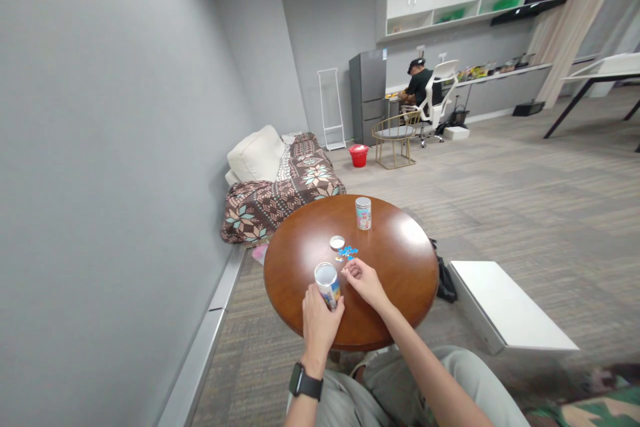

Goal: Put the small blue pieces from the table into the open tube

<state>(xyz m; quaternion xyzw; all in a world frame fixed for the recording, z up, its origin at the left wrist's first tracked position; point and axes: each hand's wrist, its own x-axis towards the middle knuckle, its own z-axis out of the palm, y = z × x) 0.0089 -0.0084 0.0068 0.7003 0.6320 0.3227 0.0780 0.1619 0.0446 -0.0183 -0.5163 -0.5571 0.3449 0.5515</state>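
Observation:
My left hand (319, 320) is wrapped round an open printed can (327, 283), held upright near the front of a round brown wooden table (400, 260). My right hand (364, 280) rests on the table just right of the can, its fingers pinched near small blue pieces (348, 252). Whether a piece sits between the fingers I cannot make out. A white lid (337, 242) lies beside the blue pieces. A second printed can (363, 213), closed, stands at the far side of the table.
A grey wall runs along the left. Behind the table is a sofa with a patterned blanket (280, 190). A white flat box (510, 307) lies on the floor to the right. Far off stand a red bucket (359, 155), a chair and a seated person (421, 83).

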